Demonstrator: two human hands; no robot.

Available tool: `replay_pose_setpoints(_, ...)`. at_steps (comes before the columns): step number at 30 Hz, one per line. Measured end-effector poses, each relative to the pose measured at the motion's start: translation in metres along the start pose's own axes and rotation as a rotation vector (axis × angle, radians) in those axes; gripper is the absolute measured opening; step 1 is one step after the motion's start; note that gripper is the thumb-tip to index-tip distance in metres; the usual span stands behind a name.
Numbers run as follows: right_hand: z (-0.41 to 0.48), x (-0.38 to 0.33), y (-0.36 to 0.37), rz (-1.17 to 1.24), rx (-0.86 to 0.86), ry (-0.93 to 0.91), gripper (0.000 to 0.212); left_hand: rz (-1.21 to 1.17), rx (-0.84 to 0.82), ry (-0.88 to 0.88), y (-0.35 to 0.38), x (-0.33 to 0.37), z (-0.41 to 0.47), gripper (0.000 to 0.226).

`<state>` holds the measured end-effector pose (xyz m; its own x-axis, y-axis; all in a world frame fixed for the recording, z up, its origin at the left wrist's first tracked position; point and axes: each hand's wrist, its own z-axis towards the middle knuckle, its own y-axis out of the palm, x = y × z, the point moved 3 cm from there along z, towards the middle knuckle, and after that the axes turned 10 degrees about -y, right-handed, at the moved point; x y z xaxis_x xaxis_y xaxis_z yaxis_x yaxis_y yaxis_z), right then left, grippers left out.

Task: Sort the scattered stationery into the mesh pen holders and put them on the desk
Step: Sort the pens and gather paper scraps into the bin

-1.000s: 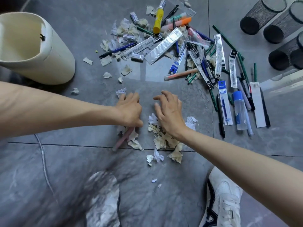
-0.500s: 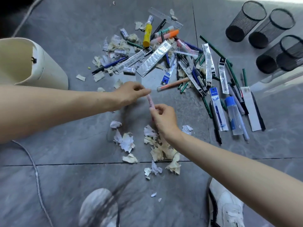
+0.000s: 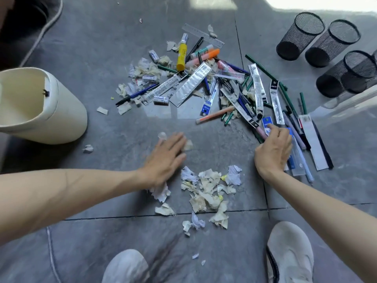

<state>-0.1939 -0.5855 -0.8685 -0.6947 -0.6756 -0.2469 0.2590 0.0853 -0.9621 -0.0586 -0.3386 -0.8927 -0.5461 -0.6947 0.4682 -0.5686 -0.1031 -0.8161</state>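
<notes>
Pens, pencils, refill packets, a yellow glue tube [image 3: 181,56] and a clear ruler [image 3: 202,36] lie in a scattered stationery pile [image 3: 206,84] on the grey floor. Several black mesh pen holders [image 3: 299,35] lie on their sides at the top right. My right hand [image 3: 273,152] has its fingers curled round a pink pen [image 3: 260,132] and is down among the row of pens and a blue refill packet [image 3: 267,121] at the right. My left hand [image 3: 165,158] lies flat with straight fingers on the floor, touching a paper scrap.
Torn paper scraps [image 3: 208,193] are heaped between my hands and also lie mixed into the stationery pile. A cream bin [image 3: 53,115] lies on its side at the left. My two shoes [image 3: 289,252] are at the bottom edge. A clear panel edge [image 3: 346,101] is at the right.
Both hands were pinching the pink pen at the centre. My right hand has carried it right to the row of pens; my left hand has let go and dropped flat onto the floor.
</notes>
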Motion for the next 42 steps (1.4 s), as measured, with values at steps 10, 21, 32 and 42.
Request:
replay_pose_setpoints(10,-0.048,-0.061,0.026,0.344,-0.327,-0.489,0.052,0.067,-0.067,-0.094,-0.010,-0.033,-0.006,0.071)
replay_pose_setpoints(21,-0.065,-0.122,0.043,0.244,-0.482,-0.873,0.075,-0.028,0.468,-0.498,-0.024,-0.077,-0.061,0.055)
replay_pose_setpoints(32,-0.071,-0.120,0.052,0.190,-0.413,-1.011,0.066,-0.192,-0.079,-0.129,0.028,-0.009,-0.110,0.065)
replay_pose_setpoints(42,-0.072,-0.079,0.033,0.216,-0.387,-1.054,0.056,0.447,0.022,0.680,0.064,0.025,-0.106,0.095)
